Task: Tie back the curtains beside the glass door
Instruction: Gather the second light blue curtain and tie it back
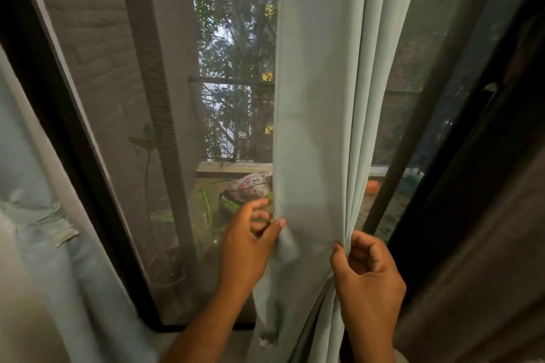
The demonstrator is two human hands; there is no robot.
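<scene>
A pale green curtain point(318, 103) hangs in front of the glass door point(165, 115), right of centre. My left hand point(250, 242) grips its left edge, thumb pressed on the cloth and fingers curled behind it. My right hand point(368, 280) pinches the gathered folds on its right side between thumb and fingers. A second pale curtain point(44, 215) hangs at the far left, bunched, with a strip of fabric like a tie-back point(63, 237) lying across it.
The door's black frame point(59, 115) slants down the left, and another dark frame post point(436, 115) stands on the right. A dark brown cloth point(483, 259) hangs at the right edge. Beyond the mesh screen are potted plants point(206, 209), a balcony railing and trees.
</scene>
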